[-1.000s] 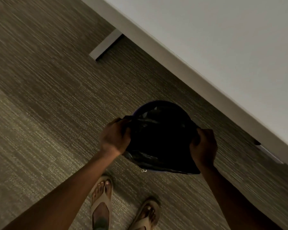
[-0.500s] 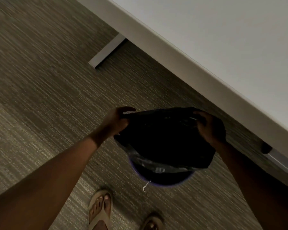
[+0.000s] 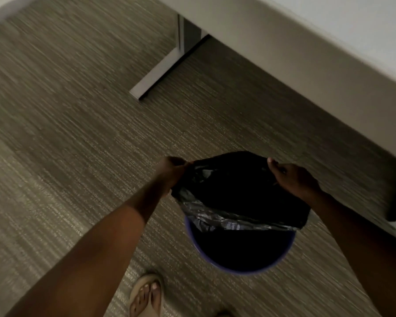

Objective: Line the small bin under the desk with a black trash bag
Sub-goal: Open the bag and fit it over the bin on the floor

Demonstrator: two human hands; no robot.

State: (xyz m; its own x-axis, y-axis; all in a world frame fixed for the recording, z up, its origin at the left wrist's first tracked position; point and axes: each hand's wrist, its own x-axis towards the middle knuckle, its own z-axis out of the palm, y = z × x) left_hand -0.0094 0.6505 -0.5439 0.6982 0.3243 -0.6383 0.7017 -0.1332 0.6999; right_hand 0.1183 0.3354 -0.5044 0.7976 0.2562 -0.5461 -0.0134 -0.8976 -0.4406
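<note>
Just left of frame centre, our left hand (image 3: 170, 171) is closed on one side of the black trash bag (image 3: 236, 191); at centre right, our right hand (image 3: 293, 179) pinches the other side, stretching the mouth over the small bin (image 3: 215, 263), whose purple rim shows below. Open carpet (image 3: 66, 133) fills the left; the desk (image 3: 306, 65) edge runs close along the upper right.

Light: dim and warm around my arms.
Shadow: deep under the surface (image 3: 329, 65).
Blur: carpet (image 3: 66, 133) smeared left of the surface.
Detail: bag (image 3: 238, 191) folds lost in black.
</note>
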